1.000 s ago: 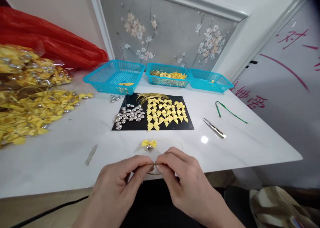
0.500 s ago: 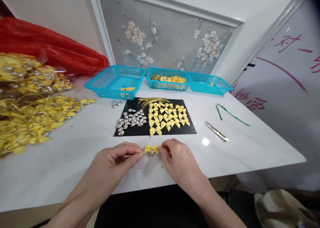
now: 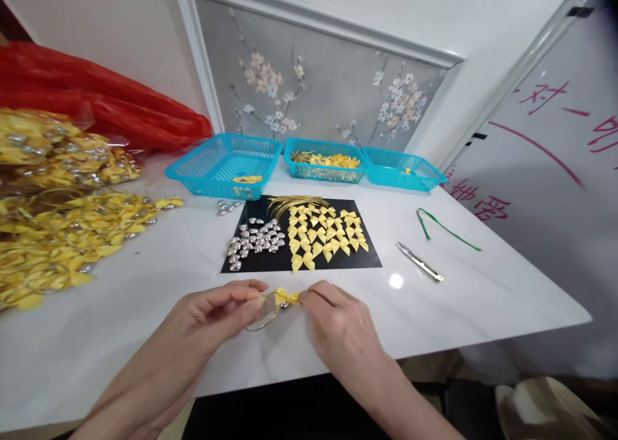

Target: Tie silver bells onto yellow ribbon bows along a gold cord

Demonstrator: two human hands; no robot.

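Observation:
Between my hands, just above the white table, is a yellow ribbon bow (image 3: 286, 296) with a small silver bead (image 3: 284, 305) under it. My right hand (image 3: 335, 314) pinches the bow's right end. A thin gold cord (image 3: 263, 325) loops from the bow to my left hand (image 3: 224, 311), whose thumb and forefinger are pinched on it. Beyond them lies a black mat (image 3: 338, 268) bearing rows of yellow bows (image 3: 302, 261), a cluster of silver beads (image 3: 255, 237) and a bundle of gold cords (image 3: 294, 203).
Three blue baskets (image 3: 207, 186) stand along the back, with ribbon pieces inside. At right lie thread snips (image 3: 419, 262) and a green ribbon (image 3: 449, 228). A heap of finished-looking yellow bows with beads (image 3: 62, 247) covers the left, near a red bag (image 3: 120, 105). A few beads (image 3: 226, 207) sit off the mat.
My left hand has drawn slightly away from the bow, and more of the gold cord shows between them. My right hand still pinches the bow. The view has shifted slightly.

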